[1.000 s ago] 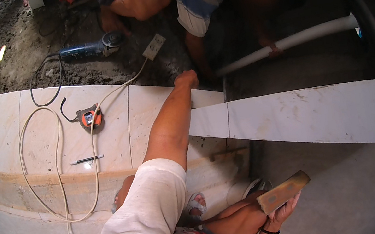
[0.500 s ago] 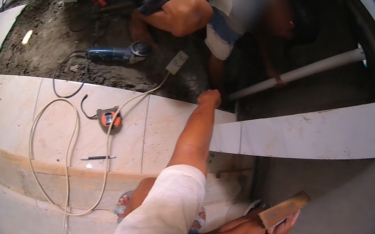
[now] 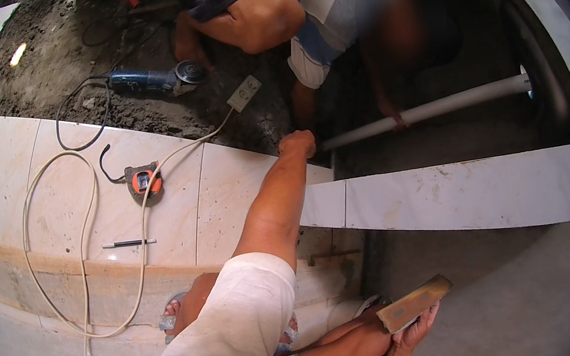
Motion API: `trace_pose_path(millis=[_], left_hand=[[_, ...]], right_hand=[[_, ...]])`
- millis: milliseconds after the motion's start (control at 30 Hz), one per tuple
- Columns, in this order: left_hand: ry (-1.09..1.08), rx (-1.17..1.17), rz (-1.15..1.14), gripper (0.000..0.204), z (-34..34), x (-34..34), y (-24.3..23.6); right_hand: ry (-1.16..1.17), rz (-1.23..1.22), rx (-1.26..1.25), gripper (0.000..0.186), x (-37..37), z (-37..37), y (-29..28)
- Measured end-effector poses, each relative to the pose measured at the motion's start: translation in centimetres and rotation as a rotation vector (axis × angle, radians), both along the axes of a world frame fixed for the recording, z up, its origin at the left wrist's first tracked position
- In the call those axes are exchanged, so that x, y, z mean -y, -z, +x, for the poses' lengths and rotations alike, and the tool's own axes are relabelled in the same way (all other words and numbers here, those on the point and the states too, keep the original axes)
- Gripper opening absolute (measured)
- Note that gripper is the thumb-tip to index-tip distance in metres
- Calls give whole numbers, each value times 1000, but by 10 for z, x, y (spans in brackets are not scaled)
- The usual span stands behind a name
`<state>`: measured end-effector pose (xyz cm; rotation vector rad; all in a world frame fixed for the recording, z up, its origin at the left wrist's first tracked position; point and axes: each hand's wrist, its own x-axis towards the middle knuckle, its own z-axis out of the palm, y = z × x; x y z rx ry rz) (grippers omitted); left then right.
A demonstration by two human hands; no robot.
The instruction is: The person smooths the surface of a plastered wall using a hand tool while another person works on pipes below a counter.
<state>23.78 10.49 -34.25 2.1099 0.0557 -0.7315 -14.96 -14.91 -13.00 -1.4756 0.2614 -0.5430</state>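
Left hand curls at the edge of the pale tiles, near the end of a white pipe; I cannot tell whether it pinches anything. Right hand grips a brown rectangular block from below. A tape measure and pen lie on the tiles, an angle grinder on the dirt
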Motion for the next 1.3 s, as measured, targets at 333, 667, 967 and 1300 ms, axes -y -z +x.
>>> trace_pose_path(millis=[333, 667, 967, 1300], left_hand=[[21, 79, -15, 36, -8, 2, -4], [65, 38, 20, 34, 4, 7, -1], [75, 79, 5, 35, 1, 3, -3], [48, 32, 38, 33, 0, -2, 2]], right_hand=[[-11, -33, -36, 51, 2, 1, -1], [-12, 21, 29, 44, -2, 9, 0], [-7, 3, -12, 47, 2, 10, 0], [-45, 41, -3, 43, -1, 12, 1]])
